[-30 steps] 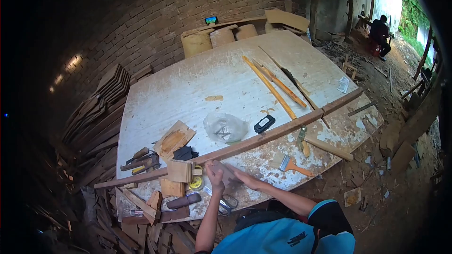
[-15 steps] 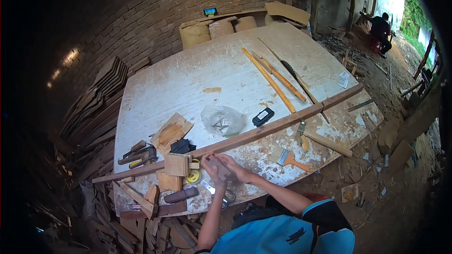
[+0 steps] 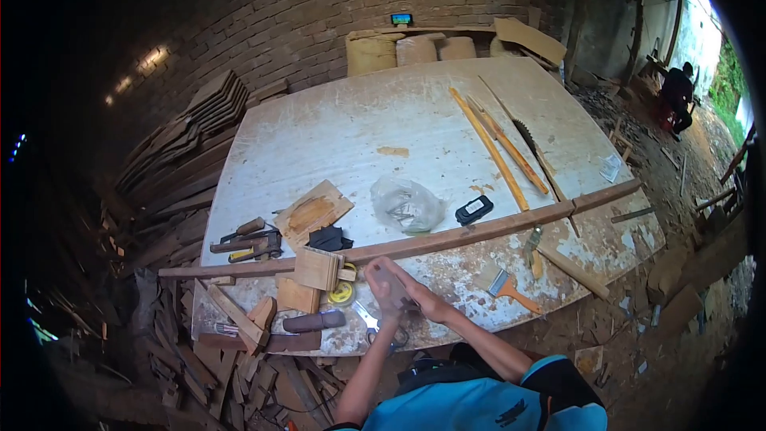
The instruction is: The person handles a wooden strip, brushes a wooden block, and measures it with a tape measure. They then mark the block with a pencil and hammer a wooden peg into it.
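My left hand (image 3: 386,311) and my right hand (image 3: 428,302) meet at the near edge of the worktable. Between them is a flat, dull brown piece (image 3: 392,282), possibly sandpaper or thin wood; its kind is not clear. Fingers of both hands close on its sides, and part of it is covered. Just left of my left hand are a small stack of wooden blocks (image 3: 317,269) and a yellow tape roll (image 3: 342,293). Scissors (image 3: 369,318) lie beside my left wrist. A long wooden bar (image 3: 463,237) runs across the table just beyond my hands.
On the worktable (image 3: 311,140) lie a plastic bag (image 3: 407,206), a black device (image 3: 474,209), a paintbrush (image 3: 511,290), a hand saw (image 3: 523,137) and a wooden mallet-like handle (image 3: 570,271). Scrap wood (image 3: 199,359) heaps at the left. Another person (image 3: 677,100) sits far right.
The view has swung left, so the table appears further right and slightly lower. Both hands still hold the brown piece, with the right hand now lying more along its side.
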